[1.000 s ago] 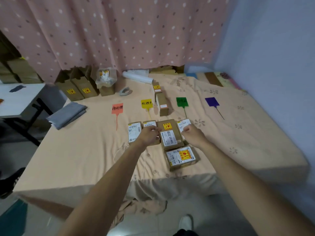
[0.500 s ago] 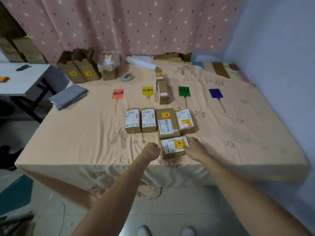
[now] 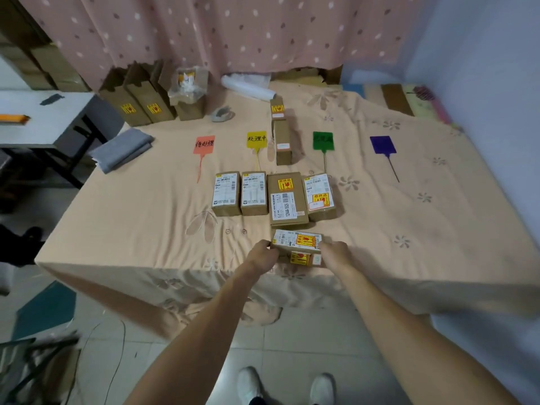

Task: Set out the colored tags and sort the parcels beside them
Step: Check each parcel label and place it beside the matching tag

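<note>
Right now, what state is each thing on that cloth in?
Red tag, laid flat.
Yellow tag, laid flat.
Green tag, laid flat.
Purple tag, laid flat.
Row of four parcels, lying label-up, untouched.
Near parcel, gripped at both ends.
Left hand, grips near parcel.
Right hand, grips near parcel.

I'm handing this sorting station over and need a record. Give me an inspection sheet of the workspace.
Surface: peach flowered cloth, wrinkled.
Job's things: red tag, yellow tag, green tag, purple tag in a row; four parcels in a row before them; two parcels between yellow and green.
Clutter: grey folded cloth, open cartons, plastic roll at back.
Hands: left hand and right hand grip the ends of the near parcel.
Cables: thin wire on floor.
Surroundings: pink curtain, blue wall, side table.
</note>
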`<state>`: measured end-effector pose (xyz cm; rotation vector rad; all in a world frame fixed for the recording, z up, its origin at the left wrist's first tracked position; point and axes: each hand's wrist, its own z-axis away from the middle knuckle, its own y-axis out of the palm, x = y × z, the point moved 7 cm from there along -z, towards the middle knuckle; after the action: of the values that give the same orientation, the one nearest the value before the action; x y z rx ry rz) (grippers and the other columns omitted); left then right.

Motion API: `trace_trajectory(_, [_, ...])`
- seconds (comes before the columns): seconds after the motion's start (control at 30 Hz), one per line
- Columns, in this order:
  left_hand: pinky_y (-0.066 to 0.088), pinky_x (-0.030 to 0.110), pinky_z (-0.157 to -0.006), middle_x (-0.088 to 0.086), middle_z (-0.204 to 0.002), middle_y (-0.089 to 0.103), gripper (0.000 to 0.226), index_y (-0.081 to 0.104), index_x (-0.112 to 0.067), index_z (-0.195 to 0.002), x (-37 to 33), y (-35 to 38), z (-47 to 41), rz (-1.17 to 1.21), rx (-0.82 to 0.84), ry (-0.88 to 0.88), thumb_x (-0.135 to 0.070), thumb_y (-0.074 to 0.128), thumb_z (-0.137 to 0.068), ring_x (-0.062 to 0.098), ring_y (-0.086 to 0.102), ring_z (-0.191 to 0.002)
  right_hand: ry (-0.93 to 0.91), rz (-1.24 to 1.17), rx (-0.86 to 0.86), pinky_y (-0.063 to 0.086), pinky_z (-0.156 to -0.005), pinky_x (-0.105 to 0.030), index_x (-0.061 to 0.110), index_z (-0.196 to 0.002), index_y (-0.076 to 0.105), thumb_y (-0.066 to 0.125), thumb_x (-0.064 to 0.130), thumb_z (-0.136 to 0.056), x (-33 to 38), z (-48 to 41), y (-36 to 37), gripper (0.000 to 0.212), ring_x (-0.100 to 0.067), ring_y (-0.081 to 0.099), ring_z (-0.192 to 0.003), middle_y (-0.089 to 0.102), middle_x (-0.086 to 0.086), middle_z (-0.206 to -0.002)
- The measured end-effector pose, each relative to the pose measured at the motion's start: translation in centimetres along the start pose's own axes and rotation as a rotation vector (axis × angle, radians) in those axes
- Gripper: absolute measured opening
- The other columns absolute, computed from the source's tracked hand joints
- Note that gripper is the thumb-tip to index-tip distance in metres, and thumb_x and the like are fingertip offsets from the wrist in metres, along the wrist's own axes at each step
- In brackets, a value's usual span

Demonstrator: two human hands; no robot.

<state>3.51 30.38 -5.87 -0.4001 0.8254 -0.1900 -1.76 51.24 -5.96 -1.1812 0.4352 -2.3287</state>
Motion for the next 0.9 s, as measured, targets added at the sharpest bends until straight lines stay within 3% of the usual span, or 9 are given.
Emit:
trace_trajectory(0.1, [0.045, 0.031, -0.077, 0.013, -0.114, 0.065, 0.029, 0.061, -0.009, -0.117, -1.8, -1.4, 1.4, 0.007, -0.036, 0.03, -0.015, 0.048, -0.092, 0.03, 0.061, -0.099, -0.039, 0.049, -0.001, 0.054, -0.083, -0.035, 0.01, -0.107, 0.075, 0.046, 0.032, -0.098, 1.4, 1.0, -0.2, 0.038, -0.029, 0.07, -0.096, 0.076, -0.011, -0.105])
trace_trajectory(0.27, [0.05, 0.039, -0.09, 0.006, -0.101, 0.066, 0.018, 0.068, -0.014, -0.104, -4.6, -5.0, 2.3, 0.25, -0.149, 0.054, -0.024, 0.054, -0.097, 0.026, 0.06, -0.101, -0.195, -0.041, -0.153, 0.042, -0.054, -0.028, 0.01, -0.084, 0.073, 0.048, 0.035, -0.103, 5.4, 3.4, -1.8, 0.04, -0.021, 0.065, -0.074, 0.074, -0.004, -0.086])
trace_trajectory(0.33, [0.053, 0.044, -0.088, 0.009, -0.104, 0.066, 0.024, 0.063, -0.012, -0.109, -6.1, -6.6, 2.9, 0.419, -0.178, 0.038, -0.032, 0.061, -0.096, 0.028, 0.064, -0.104, -0.24, -0.152, -0.205, 0.046, -0.057, -0.03, 0.015, -0.076, 0.069, 0.049, 0.037, -0.104, 7.3, 4.8, -2.9, 0.04, -0.016, 0.066, -0.071, 0.072, 0.002, -0.081])
trace_trajectory(0.4, [0.058, 0.04, -0.076, 0.011, -0.102, 0.067, 0.033, 0.06, -0.01, -0.107, -8.3, -8.3, 3.9, 0.551, -0.206, 0.06, -0.038, 0.068, -0.093, 0.027, 0.067, -0.097, -0.292, -0.246, -0.205, 0.055, -0.07, -0.037, 0.019, -0.071, 0.062, 0.052, 0.033, -0.102, 9.4, 6.2, -3.9, 0.035, -0.018, 0.069, -0.077, 0.072, 0.002, -0.082])
trace_trajectory(0.47, [0.056, 0.036, -0.066, 0.014, -0.105, 0.072, 0.035, 0.06, -0.011, -0.103, -10.7, -9.8, 4.6, 0.613, -0.231, 0.128, -0.038, 0.075, -0.086, 0.029, 0.072, -0.094, -0.328, -0.303, -0.187, 0.057, -0.08, -0.042, 0.022, -0.075, 0.059, 0.056, 0.029, -0.098, 11.1, 7.3, -4.7, 0.025, -0.022, 0.071, -0.083, 0.074, 0.0, -0.086])
trace_trajectory(0.6, [0.061, 0.031, -0.06, 0.021, -0.106, 0.073, 0.045, 0.059, -0.001, -0.118, -15.3, -11.9, 7.3, 0.678, -0.286, 0.277, -0.018, 0.078, -0.082, 0.026, 0.072, -0.079, -0.385, -0.445, -0.126, 0.059, -0.077, -0.046, 0.024, -0.086, 0.06, 0.058, 0.031, -0.092, 13.3, 9.0, -5.5, 0.009, -0.024, 0.074, -0.077, 0.074, 0.0, -0.082])
trace_trajectory(0.73, [0.064, 0.042, -0.084, 0.017, -0.106, 0.075, 0.049, 0.051, -0.006, -0.125, -18.1, -13.1, 8.9, 0.705, -0.266, 0.351, -0.014, 0.075, -0.083, 0.027, 0.076, -0.094, -0.396, -0.562, -0.04, 0.06, -0.072, -0.044, 0.014, -0.106, 0.066, 0.06, 0.031, -0.091, 14.0, 10.1, -6.1, 0.024, -0.021, 0.071, -0.072, 0.076, -0.005, -0.084])
trace_trajectory(0.83, [0.063, 0.036, -0.079, 0.018, -0.107, 0.077, 0.059, 0.058, -0.002, -0.129, -19.4, -13.9, 9.5, 0.728, -0.152, 0.42, -0.023, 0.079, -0.078, 0.03, 0.076, -0.099, -0.433, -0.644, 0.008, 0.062, -0.072, -0.039, 0.015, -0.114, 0.064, 0.064, 0.034, -0.095, 14.7, 11.2, -7.2, 0.027, -0.015, 0.075, -0.081, 0.075, -0.002, -0.098])
trace_trajectory(0.9, [0.061, 0.036, -0.084, 0.018, -0.106, 0.078, 0.047, 0.065, 0.0, -0.125, -20.1, -13.8, 10.3, 0.725, -0.087, 0.475, -0.023, 0.074, -0.085, 0.03, 0.075, -0.098, -0.444, -0.682, 0.112, 0.062, -0.071, -0.033, 0.018, -0.123, 0.064, 0.066, 0.039, -0.094, 15.3, 11.6, -7.3, 0.035, -0.013, 0.076, -0.086, 0.077, -0.002, -0.105])
